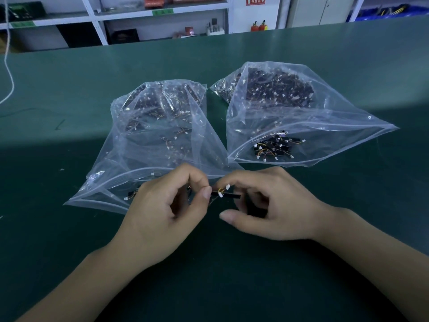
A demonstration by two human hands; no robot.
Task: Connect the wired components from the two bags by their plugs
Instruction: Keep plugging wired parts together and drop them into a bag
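Left grip: the left hand (162, 212) is held just in front of the left bag (148, 140). Its thumb and first finger are pinched on a small black part; what they hold is mostly hidden.
Right grip: the right hand (267, 205) is pinched on a thin black part (228, 195) with its fingers curled round it.
Plugs: two tiny white plugs (227, 187) on short yellow wires are seen between the two hands. It cannot be told if they are joined yet.
Bags: the right bag (290, 117) is laid open on the green counter (69, 77), beside the left one. Many more black parts are seen inside both.
How it will handle: the parts are judged to be very light and small. The wires look soft and bendy and could be torn if pulled.
Where to hold: each plug is best held by its hard white body, not by the wire.
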